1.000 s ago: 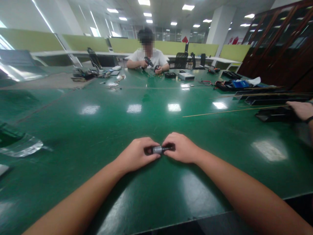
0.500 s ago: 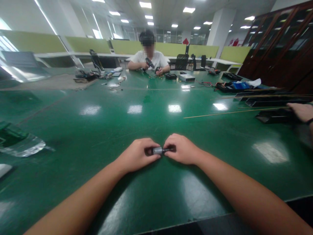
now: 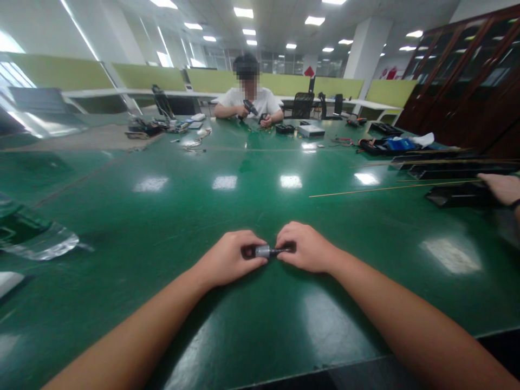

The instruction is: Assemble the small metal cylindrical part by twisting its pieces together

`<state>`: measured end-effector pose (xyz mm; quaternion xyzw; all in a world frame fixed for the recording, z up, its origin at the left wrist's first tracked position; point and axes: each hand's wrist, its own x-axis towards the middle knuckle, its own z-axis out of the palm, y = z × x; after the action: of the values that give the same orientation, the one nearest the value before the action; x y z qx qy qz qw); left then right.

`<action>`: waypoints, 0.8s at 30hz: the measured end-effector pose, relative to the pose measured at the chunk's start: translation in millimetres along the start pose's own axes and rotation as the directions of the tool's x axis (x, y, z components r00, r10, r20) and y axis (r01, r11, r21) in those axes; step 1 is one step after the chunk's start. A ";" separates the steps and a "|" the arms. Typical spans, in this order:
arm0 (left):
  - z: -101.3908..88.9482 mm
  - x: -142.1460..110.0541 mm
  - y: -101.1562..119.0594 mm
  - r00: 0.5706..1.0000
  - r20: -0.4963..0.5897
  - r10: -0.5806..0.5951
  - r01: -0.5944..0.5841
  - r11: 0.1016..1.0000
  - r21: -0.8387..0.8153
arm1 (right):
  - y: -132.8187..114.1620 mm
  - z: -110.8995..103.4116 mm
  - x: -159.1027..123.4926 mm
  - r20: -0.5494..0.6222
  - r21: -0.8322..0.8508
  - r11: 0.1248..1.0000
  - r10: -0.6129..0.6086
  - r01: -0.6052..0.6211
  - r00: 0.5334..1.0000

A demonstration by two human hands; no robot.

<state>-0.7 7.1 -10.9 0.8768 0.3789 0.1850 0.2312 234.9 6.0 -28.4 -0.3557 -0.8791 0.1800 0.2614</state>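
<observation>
A small grey metal cylinder with a thin dark shaft (image 3: pixel 266 251) sits between my two hands, low over the green table (image 3: pixel 252 200). My left hand (image 3: pixel 229 259) is curled round the cylinder's left end. My right hand (image 3: pixel 304 247) pinches the dark shaft at the right end. Both wrists rest on the table near its front edge. My fingers hide most of the part.
A clear plastic bag (image 3: pixel 36 238) lies at the left. Black trays (image 3: pixel 455 168) and a thin brass rod (image 3: pixel 390 188) lie at the right, where another person's hand (image 3: pixel 504 187) rests. A person across the table (image 3: pixel 248 100) holds a power screwdriver amid scattered tools.
My hands and the part stay nearly still. The view has tilted slightly, shifting everything a little right and down.
</observation>
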 end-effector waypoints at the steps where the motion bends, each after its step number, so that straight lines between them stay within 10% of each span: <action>1: 0.0 0.1 0.1 1.000 0.001 0.001 -0.001 1.000 0.001 | 0.7 -0.2 -0.4 0.000 0.001 1.000 0.002 -0.002 1.000; 24: -1.9 0.4 0.8 0.999 0.019 -0.040 0.041 0.999 -0.037 | 7.2 -10.5 -6.6 0.021 -0.035 0.999 0.015 -0.015 1.000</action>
<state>-1.0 7.5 -8.8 0.8662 0.3909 0.1791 0.2545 249.0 7.6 -25.9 -0.3648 -0.8821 0.1706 0.2444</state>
